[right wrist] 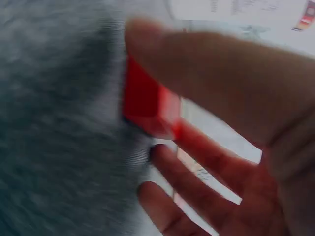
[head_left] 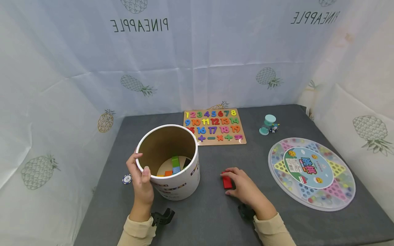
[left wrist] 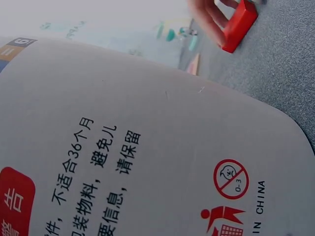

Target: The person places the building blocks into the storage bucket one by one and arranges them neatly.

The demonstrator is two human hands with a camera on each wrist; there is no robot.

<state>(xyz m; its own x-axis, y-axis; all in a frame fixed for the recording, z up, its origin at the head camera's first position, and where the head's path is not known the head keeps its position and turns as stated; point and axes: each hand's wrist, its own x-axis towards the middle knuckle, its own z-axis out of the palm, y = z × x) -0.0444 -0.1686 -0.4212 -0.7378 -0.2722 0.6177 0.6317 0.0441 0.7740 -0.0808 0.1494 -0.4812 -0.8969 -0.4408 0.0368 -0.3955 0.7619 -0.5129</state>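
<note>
My left hand point(head_left: 142, 184) grips the rim of a round white bucket point(head_left: 181, 191) at its near left side, tilting its mouth toward me. Inside lie several coloured blocks, among them a green block point(head_left: 175, 161), a blue block point(head_left: 176, 169) and an orange block point(head_left: 168, 173). Printed text covers the bucket's wall in the left wrist view. Right of the bucket, my right hand point(head_left: 243, 188) has its thumb and fingers curled round a red block point(head_left: 227, 181) low over the table. In the right wrist view the thumb partly hides the blurred red block point(right wrist: 142, 96).
A wooden number puzzle board point(head_left: 221, 139) lies behind the bucket. At the right is a round game board point(head_left: 311, 171); beyond it stand a teal sand timer point(head_left: 267, 124) and a small figurine point(head_left: 274, 128). A poker chip point(head_left: 127, 179) lies left of the bucket on the grey table point(head_left: 209, 222).
</note>
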